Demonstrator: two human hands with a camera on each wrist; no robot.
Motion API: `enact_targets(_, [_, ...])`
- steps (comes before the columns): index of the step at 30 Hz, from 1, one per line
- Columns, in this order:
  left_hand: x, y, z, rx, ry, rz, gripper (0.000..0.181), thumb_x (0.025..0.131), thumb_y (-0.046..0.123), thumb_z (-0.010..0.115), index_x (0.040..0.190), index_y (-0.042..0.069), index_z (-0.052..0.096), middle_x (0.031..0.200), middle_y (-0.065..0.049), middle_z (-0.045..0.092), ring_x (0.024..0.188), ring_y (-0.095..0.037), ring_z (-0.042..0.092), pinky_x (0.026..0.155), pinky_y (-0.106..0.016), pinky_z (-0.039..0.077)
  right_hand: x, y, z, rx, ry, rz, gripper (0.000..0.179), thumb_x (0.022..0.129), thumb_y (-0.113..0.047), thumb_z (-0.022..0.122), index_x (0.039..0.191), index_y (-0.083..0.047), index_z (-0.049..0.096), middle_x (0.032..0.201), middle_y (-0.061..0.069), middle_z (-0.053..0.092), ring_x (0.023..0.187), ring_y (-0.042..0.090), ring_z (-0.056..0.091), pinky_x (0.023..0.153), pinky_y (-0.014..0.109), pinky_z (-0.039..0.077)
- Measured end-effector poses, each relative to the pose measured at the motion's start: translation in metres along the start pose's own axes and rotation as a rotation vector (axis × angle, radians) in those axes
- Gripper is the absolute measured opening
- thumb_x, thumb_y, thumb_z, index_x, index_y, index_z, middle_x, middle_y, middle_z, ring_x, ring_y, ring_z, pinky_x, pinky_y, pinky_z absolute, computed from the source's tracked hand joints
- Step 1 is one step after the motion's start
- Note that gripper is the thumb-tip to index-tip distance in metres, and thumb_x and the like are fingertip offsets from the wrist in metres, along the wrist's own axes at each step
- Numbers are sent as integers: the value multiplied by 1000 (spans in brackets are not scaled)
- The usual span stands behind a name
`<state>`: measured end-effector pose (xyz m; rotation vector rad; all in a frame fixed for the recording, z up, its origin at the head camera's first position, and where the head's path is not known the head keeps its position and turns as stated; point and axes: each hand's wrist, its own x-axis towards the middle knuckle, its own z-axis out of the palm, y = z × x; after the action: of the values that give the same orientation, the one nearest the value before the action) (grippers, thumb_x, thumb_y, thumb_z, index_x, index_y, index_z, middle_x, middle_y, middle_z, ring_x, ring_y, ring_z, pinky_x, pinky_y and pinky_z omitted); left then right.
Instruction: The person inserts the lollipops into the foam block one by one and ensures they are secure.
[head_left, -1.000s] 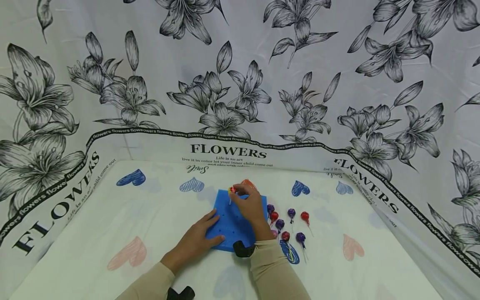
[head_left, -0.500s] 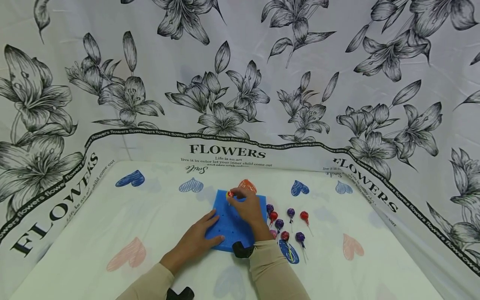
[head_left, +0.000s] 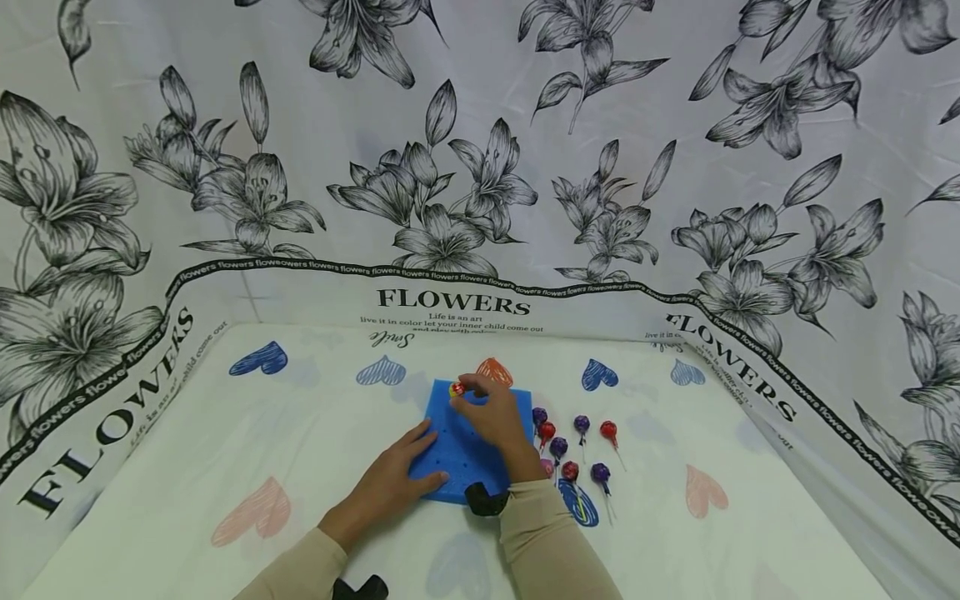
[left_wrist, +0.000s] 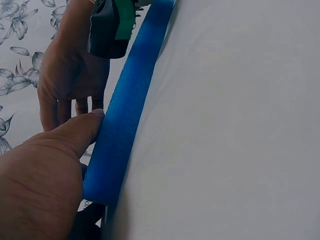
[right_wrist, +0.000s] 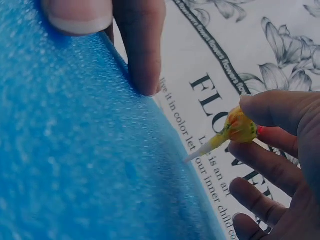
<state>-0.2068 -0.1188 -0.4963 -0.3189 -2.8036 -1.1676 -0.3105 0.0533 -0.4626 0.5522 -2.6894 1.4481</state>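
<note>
Right wrist cam had the R hand pinching a yellow lollipop by its candy end, thumb one side, fingertip(s) the other, remaining fingers loose. Its stick met the blue foam block approx. by the far-L corner; couldn't tell how deep, if at all, the tip was in. Block lay on the desk, near the far edge; loose lollipops lay beside it, toward the desk's R edge. L hand wasn't clamped: fingers & thumb spread along the block's L edge, steadying it, I'd guess. Hands were apart.

To seat it well, prob. best: tip lined up first, then a slow push straight along the stick, no sideways lean (thin stick could bend), L hand bracing the block vs. sliding. Lower grip might've given better ctrl.

Orientation: stick pointed down at the foam, candy end up; long axis looked approx. square to the block's top face, i.e. near-vertical, poss. slight tilt, hard to judge from that angled view.
</note>
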Motion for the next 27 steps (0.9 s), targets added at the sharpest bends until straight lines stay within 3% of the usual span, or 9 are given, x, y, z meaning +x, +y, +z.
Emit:
enact_targets(17, [-1,3,-1,1,-6,-9,71,86,42,72,139,2,51,152,-10,35,138,-35,30,107,-53,30,-5,-27,-32,37,99,-150,38,88,-26,73,124,-16,67,121,0,64,112,27,54,90,55,44])
enact_targets(27, [-1,5,-1,15,-25,-46,72,86,44,71,141,4,49,153,-8,33,139,-35,29,106,-54,30,-16,-51,-61,82,191,-243,38,87,-22,74,124,-17,67,120,2,63,106,18,53,80,42,47])
